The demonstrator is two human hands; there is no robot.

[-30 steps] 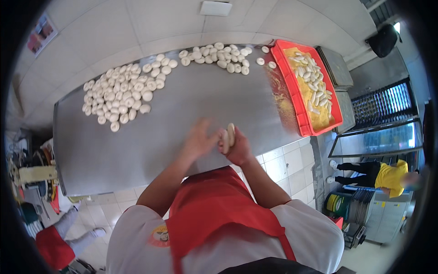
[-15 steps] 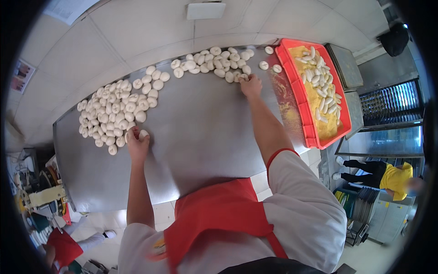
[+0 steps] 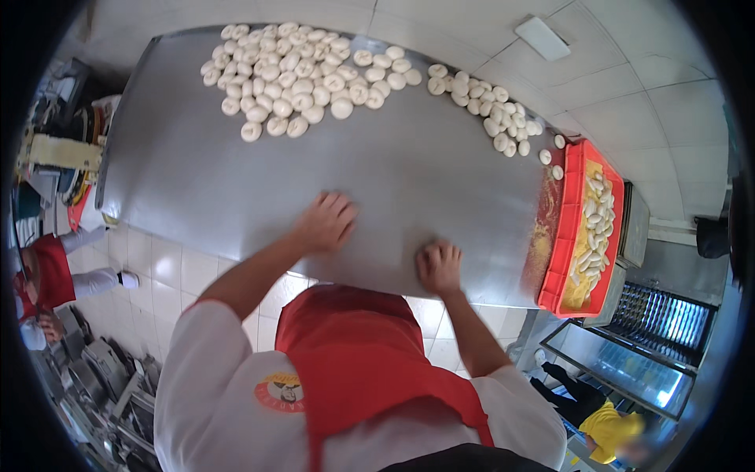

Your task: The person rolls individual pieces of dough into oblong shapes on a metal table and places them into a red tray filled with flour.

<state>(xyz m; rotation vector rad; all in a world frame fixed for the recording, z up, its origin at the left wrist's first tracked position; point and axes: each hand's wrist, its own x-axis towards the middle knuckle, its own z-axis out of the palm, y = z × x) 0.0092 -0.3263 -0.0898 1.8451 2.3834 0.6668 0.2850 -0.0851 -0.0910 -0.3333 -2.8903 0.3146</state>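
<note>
My left hand (image 3: 324,222) is palm down on the steel table (image 3: 181,173), left of centre, its fingers curled and pressed together. My right hand (image 3: 439,266) is cupped low on the same surface nearer the front edge, fingers bent downward. Whatever lies under either palm is hidden. Farther back, a large cluster of pale round dough pieces (image 3: 287,79) sits on the left, and a smaller cluster (image 3: 484,98) on the right, both away from my hands.
A red tray (image 3: 554,275) of yellow crumbs and white oblong pieces stands at the table's right end, near stacked metal trays (image 3: 633,236). A person in a red apron (image 3: 51,267) is at lower left, another in yellow (image 3: 609,433) at lower right, among machinery (image 3: 110,377).
My hands have left the two dough clusters and come back toward me onto the nearer steel surface, cupped palm down. The view has turned, shifting the table and tray in the picture.
</note>
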